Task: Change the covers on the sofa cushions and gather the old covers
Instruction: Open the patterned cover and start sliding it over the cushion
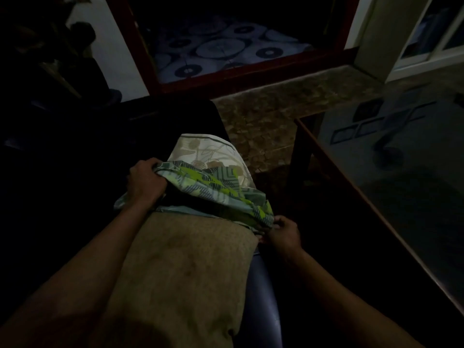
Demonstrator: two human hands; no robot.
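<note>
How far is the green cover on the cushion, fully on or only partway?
Only partway. The green cover is bunched over the far end, gripped by the left hand and right hand; most of the brown cushion lies bare.

Glass table (391,187) close on right, floor gap (261,136) ahead

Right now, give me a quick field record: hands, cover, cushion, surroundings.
left hand: grips bunched edge of the green patterned cover
right hand: pinches the cover's other edge
cushion: tan, mostly bare, far end under the cover
pale leaf-print fabric: beyond the green cover; its role is unclear
sofa: dark, under the cushion
table: glass-topped, right side
lighting: dim
</note>
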